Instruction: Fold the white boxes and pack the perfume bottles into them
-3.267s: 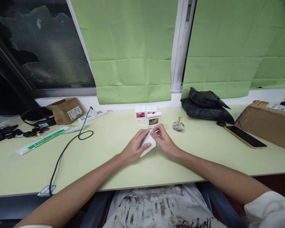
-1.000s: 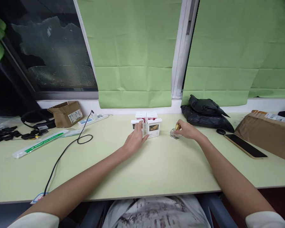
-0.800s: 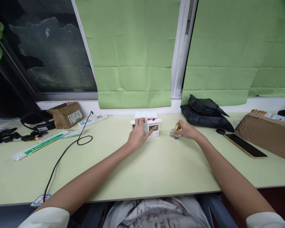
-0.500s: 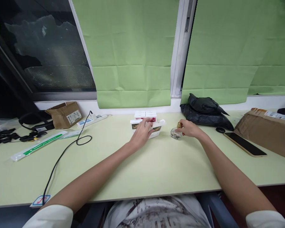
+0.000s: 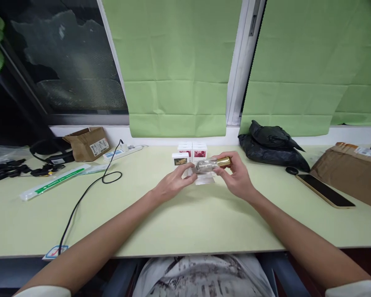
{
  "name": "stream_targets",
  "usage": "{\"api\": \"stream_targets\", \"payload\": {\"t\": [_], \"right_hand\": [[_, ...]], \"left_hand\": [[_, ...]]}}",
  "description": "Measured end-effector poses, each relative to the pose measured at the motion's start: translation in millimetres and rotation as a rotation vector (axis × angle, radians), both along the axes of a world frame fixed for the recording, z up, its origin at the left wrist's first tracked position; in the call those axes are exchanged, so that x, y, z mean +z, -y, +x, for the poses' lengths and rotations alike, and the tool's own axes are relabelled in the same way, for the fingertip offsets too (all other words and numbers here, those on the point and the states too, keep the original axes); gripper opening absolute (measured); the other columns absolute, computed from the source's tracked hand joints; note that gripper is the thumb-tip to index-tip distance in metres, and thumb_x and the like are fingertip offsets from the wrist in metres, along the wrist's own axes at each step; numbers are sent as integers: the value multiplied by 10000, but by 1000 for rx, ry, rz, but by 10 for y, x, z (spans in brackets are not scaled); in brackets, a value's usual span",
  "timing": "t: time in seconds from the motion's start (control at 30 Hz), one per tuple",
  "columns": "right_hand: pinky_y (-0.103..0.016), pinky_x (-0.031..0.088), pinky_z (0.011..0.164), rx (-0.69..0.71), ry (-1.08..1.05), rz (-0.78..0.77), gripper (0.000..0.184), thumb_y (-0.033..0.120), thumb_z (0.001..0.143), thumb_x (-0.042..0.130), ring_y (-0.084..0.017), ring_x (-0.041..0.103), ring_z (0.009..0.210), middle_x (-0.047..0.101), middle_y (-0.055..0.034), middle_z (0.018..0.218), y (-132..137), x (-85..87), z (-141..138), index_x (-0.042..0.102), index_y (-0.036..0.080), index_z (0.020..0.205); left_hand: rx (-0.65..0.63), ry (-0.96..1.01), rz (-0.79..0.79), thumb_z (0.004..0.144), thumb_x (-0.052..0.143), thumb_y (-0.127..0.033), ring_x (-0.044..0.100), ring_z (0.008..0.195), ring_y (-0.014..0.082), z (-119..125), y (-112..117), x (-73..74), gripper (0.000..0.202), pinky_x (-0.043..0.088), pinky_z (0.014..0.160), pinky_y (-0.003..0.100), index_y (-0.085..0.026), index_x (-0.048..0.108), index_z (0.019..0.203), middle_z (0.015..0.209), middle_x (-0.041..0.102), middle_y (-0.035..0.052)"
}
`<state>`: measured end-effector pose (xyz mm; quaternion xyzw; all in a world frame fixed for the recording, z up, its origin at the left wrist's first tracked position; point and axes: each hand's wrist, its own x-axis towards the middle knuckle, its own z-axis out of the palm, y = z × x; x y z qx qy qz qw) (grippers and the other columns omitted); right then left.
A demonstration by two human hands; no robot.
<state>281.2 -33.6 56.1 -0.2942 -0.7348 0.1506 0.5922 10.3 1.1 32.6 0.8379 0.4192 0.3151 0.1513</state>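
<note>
My right hand (image 5: 238, 175) is closed round a clear glass perfume bottle (image 5: 207, 166) with a gold cap, holding it tilted on its side above the table. Its glass base points left, towards my left hand (image 5: 173, 181). The fingers of that hand are closed on a small white box (image 5: 205, 180) with its flaps open, partly hidden behind the bottle and fingers. Whether the bottle touches the box I cannot tell. Just behind stands a white box with a dark picture (image 5: 181, 160), and farther back are white boxes with red pictures (image 5: 200, 153).
On the right lie a black plastic bag (image 5: 272, 148), a phone (image 5: 324, 190) and a large cardboard box (image 5: 349, 175). At left are an open small carton (image 5: 91, 145), a power strip (image 5: 123, 152), a black cable (image 5: 85, 197) and a green-striped plastic packet (image 5: 55, 181).
My right hand has lifted the bottle off the table and brought it left, tipped sideways. My left hand has drawn the open box a little nearer, away from the box beside it.
</note>
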Motion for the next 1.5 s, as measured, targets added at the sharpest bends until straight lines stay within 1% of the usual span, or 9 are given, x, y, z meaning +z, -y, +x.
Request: {"api": "stream_targets", "payload": {"t": [0.2, 0.33, 0.53, 0.67, 0.73, 0.87, 1.07, 1.3, 1.5], "right_hand": [[-380, 619, 801, -76, 186, 151, 299, 317, 1029, 679, -241, 761, 1027, 760, -66, 1263, 51, -118, -22, 542, 314, 1294], [-378, 615, 785, -84, 205, 143, 299, 320, 1037, 665, -242, 754, 1027, 753, -72, 1275, 12, -133, 4, 536, 311, 1307], [-395, 602, 856, -23, 327, 125, 300, 327, 1071, 593, -250, 712, 1100, 712, -78, 1298, -22, -157, 2, 525, 316, 1363], [-441, 554, 906, -67, 479, 89, 278, 325, 1097, 519, -279, 635, 1075, 709, -89, 1229, -29, -122, -14, 544, 300, 1373], [-463, 520, 919, -86, 537, 86, 297, 310, 1109, 473, -287, 580, 1032, 716, -86, 1205, -22, -96, -22, 545, 301, 1397], [-485, 459, 986, -98, 563, 53, 408, 317, 1118, 436, -286, 518, 1036, 701, -72, 1243, 5, -43, -21, 479, 339, 1523], [-463, 448, 1015, -15, 505, -42, 426, 352, 1130, 394, -262, 547, 1055, 686, -75, 1186, -12, 13, -10, 498, 348, 1543], [-350, 499, 861, 24, 248, -174, 220, 407, 1032, 629, -220, 629, 995, 699, -45, 1078, -98, -2, 1, 653, 275, 1206], [-306, 472, 745, 52, 224, -238, 197, 380, 1049, 591, -197, 632, 928, 736, -25, 964, -112, -4, -28, 717, 247, 978]], "left_hand": [[-31, 28, 90, 1049, 561, -459, 648, 1306, 229, -54, -29, 4, 405, 543, 1105, 350, -335, 556, 1436, 1460, 618, 19], [-22, 20, 210, 1059, 554, -406, 656, 1290, 233, -99, -72, -41, 350, 569, 1087, 384, -347, 567, 1404, 1424, 631, 30], [-175, -43, 529, 1060, 545, -246, 638, 1313, 255, -159, -177, -240, 299, 609, 1029, 427, -340, 609, 1336, 1441, 582, 64], [-253, -17, 618, 1056, 554, -176, 700, 1185, 231, -102, -220, -296, 300, 657, 894, 403, -326, 547, 1315, 1441, 557, 91], [-304, 44, 623, 1056, 565, -161, 688, 1207, 231, -38, -216, -293, 339, 662, 879, 407, -315, 472, 1343, 1423, 565, 112], [-379, 235, 504, 1065, 557, -154, 583, 1381, 245, 103, -143, -293, 402, 629, 1007, 490, -303, 369, 1388, 1407, 577, 133], [-282, 449, 198, 1061, 587, -234, 624, 1321, 224, 233, -4, -315, 401, 594, 1082, 521, -322, 368, 1386, 1435, 542, 111], [-266, 516, 35, 1048, 624, -278, 666, 1216, 213, 308, 85, -277, 358, 627, 1021, 479, -306, 401, 1327, 1389, 547, 100], [-252, 523, -20, 1044, 644, -326, 682, 1181, 213, 339, 143, -249, 346, 646, 978, 454, -295, 417, 1303, 1356, 554, 97]]}}
